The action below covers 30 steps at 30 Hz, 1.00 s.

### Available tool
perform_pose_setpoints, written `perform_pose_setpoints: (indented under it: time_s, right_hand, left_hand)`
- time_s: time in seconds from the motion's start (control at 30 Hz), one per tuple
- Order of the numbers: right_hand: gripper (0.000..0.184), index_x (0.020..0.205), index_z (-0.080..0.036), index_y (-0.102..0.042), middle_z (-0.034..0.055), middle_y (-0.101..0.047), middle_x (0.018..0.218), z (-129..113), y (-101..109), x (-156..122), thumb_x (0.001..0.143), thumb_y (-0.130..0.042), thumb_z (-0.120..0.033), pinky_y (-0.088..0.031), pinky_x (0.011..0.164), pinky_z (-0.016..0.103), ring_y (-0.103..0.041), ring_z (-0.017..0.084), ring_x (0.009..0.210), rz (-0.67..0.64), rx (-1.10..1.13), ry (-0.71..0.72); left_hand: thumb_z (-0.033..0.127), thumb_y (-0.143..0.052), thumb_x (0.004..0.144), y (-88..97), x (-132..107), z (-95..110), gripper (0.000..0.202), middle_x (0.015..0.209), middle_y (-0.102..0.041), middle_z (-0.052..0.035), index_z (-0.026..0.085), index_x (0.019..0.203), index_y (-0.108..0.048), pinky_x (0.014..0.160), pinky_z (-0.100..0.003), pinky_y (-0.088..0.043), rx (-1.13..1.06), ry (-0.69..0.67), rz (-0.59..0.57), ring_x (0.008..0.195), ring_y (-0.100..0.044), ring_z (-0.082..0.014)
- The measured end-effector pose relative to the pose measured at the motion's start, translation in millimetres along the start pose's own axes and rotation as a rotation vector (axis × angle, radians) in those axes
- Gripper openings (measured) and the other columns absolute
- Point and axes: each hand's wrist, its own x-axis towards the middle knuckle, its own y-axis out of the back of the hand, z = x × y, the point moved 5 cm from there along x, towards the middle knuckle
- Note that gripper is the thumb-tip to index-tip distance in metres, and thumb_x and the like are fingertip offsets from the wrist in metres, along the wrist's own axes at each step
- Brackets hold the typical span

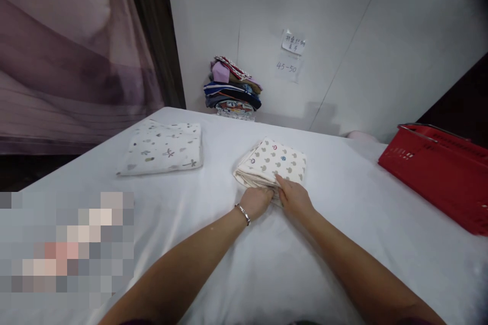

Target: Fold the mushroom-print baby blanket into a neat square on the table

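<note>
A folded cream cloth point(272, 157) lies in the middle of the white-covered table, printed with grey-green shapes and a few red and blue ones. At its near edge, my left hand point(256, 202), with a silver bracelet on the wrist, has its fingers closed and tucked in at the layers. Beside it my right hand point(298, 199) pinches the same edge, its fingers partly over the top of the fold. The fingertips of both hands are partly hidden by the fabric. Further left rests another folded cloth point(168, 148), white with small plant prints, untouched by either hand.
A red plastic basket point(438, 172) with metal handles stands at the right. Behind the table's far edge, a stack of folded clothes point(233, 89) leans near the wall with paper notes point(293, 43). A mauve curtain point(76, 61) hangs at left. The lower left is pixelated.
</note>
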Motion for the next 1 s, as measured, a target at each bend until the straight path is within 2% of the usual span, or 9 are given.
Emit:
perform_pose_setpoints:
  time_s: [0.2, 0.4, 0.53, 0.7, 0.87, 1.0]
  right_hand:
    - [0.049, 0.129, -0.016, -0.040, 0.0092, -0.058, 0.111, -4, 1, -5, 0.080, -0.036, -0.009, -0.041, 0.082, 0.033, -0.053, 0.020, 0.100, 0.019, 0.004, 0.062]
    - [0.045, 0.128, -0.017, -0.041, 0.0096, -0.054, 0.117, -12, 3, -8, 0.083, -0.040, -0.017, -0.040, 0.086, 0.035, -0.048, 0.021, 0.106, 0.035, -0.033, 0.091]
    - [0.049, 0.128, -0.017, -0.040, 0.0108, -0.052, 0.116, -12, 2, -6, 0.079, -0.043, -0.014, -0.041, 0.084, 0.034, -0.047, 0.022, 0.104, 0.040, -0.044, 0.094]
    - [0.051, 0.130, -0.016, -0.039, 0.0109, -0.055, 0.106, -6, -1, -6, 0.079, -0.039, -0.012, -0.043, 0.078, 0.033, -0.048, 0.022, 0.095, 0.028, -0.058, 0.056]
    - [0.061, 0.134, -0.015, -0.033, 0.0114, -0.054, 0.109, -10, -4, -10, 0.074, -0.040, -0.008, -0.043, 0.080, 0.035, -0.048, 0.023, 0.095, 0.035, -0.065, 0.141]
    - [0.065, 0.136, -0.016, -0.031, 0.0115, -0.054, 0.108, -9, -5, -13, 0.072, -0.040, -0.005, -0.043, 0.078, 0.034, -0.049, 0.022, 0.093, 0.057, -0.074, 0.153]
  left_hand:
    - [0.022, -0.038, 0.085, 3.6, -3, -1, 0.023, 0.084, -0.067, -0.0066, 0.018, 0.091, -0.060, 0.066, -0.031, -0.047, -0.028, 0.033, 0.008, 0.075, -0.063, -0.0204]
    - [0.023, -0.037, 0.085, 8.8, -5, 0, 0.024, 0.085, -0.067, -0.0069, 0.018, 0.088, -0.059, 0.066, -0.031, -0.046, -0.047, 0.056, 0.010, 0.076, -0.063, -0.0205]
    - [0.025, -0.037, 0.084, 12.4, -8, -2, 0.024, 0.087, -0.067, -0.0072, 0.018, 0.088, -0.059, 0.067, -0.030, -0.045, -0.049, 0.104, 0.004, 0.078, -0.063, -0.0197]
    - [0.034, -0.036, 0.084, 20.4, -12, -15, 0.028, 0.084, -0.067, -0.0064, 0.018, 0.084, -0.059, 0.064, -0.030, -0.044, -0.049, 0.194, 0.056, 0.077, -0.062, -0.0202]
    - [0.028, -0.032, 0.085, 27.7, -13, -35, 0.029, 0.084, -0.067, -0.0078, 0.017, 0.084, -0.059, 0.063, -0.031, -0.043, 0.009, 0.311, 0.067, 0.077, -0.063, -0.0207]
    - [0.029, -0.035, 0.084, 31.6, -14, -46, 0.027, 0.087, -0.067, -0.0081, 0.017, 0.088, -0.059, 0.064, -0.030, -0.043, 0.037, 0.388, 0.054, 0.079, -0.062, -0.0200]
